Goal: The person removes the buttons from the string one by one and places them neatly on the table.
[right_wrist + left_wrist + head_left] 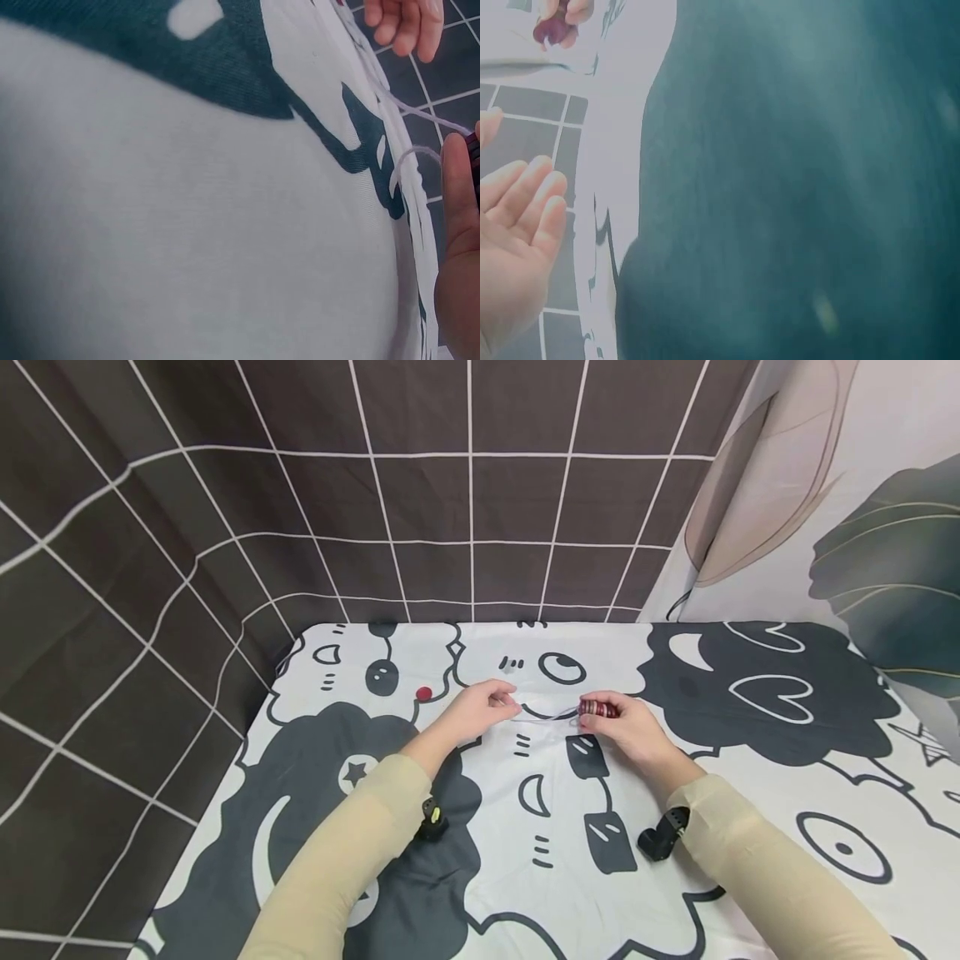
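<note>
My right hand (pixel 624 723) grips a short stack of dark red discs (pixel 600 708) with pale bands between them, held sideways between thumb and fingers. From its left end runs a thin pale string (pixel 546 718) toward my left hand; the right wrist view also shows a loose curve of string (pixel 411 150) beside the stack. My left hand (pixel 480 706) hovers to the left, fingers bent loosely, with a gap between thumb and fingertips in the left wrist view. Nothing is seen pinched there. A single red disc (pixel 423 693) lies on the cloth beyond the left hand.
A white cloth (pixel 495 835) with dark cartoon shapes covers the surface. Dark grid-patterned fabric (pixel 420 502) hangs behind and at the left. A leaf-patterned curtain (pixel 885 568) hangs at the right. Both wrists carry small black cameras (pixel 662 837).
</note>
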`<state>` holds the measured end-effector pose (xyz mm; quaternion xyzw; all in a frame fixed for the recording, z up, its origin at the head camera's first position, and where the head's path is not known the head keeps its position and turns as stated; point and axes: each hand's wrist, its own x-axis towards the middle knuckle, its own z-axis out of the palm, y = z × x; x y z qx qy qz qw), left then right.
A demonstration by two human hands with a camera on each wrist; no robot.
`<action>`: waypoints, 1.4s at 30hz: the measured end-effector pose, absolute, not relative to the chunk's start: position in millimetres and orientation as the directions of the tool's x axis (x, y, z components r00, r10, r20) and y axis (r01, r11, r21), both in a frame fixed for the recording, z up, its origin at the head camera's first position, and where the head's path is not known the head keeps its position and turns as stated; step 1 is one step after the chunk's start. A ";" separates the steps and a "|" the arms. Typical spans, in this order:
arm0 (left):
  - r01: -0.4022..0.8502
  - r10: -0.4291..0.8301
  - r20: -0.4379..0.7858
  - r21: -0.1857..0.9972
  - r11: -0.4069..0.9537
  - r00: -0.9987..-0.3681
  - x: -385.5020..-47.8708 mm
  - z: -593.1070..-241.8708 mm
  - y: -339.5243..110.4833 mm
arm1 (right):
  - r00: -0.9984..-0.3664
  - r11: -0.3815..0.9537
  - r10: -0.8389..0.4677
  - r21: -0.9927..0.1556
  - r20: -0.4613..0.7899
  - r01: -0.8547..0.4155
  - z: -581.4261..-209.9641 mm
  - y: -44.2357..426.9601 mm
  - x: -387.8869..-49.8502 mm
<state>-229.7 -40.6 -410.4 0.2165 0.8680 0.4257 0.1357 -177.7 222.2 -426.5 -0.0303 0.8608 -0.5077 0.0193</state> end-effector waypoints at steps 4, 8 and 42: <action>0.268 0.519 -0.069 0.795 0.544 -0.852 -228.2 -410.8 -35.5 | -0.997 0.477 -0.083 -0.878 0.007 -0.046 -426.3 221.7 -177.4; 0.274 0.522 -0.068 0.790 0.549 -0.850 -226.4 -410.9 -32.2 | -0.996 0.478 -0.089 -0.877 0.018 -0.058 -426.4 221.2 -177.6; 0.207 0.484 -0.056 0.857 0.472 -0.873 -216.5 -413.2 2.5 | -0.990 0.494 -0.138 -0.868 -0.032 -0.040 -423.8 215.2 -183.5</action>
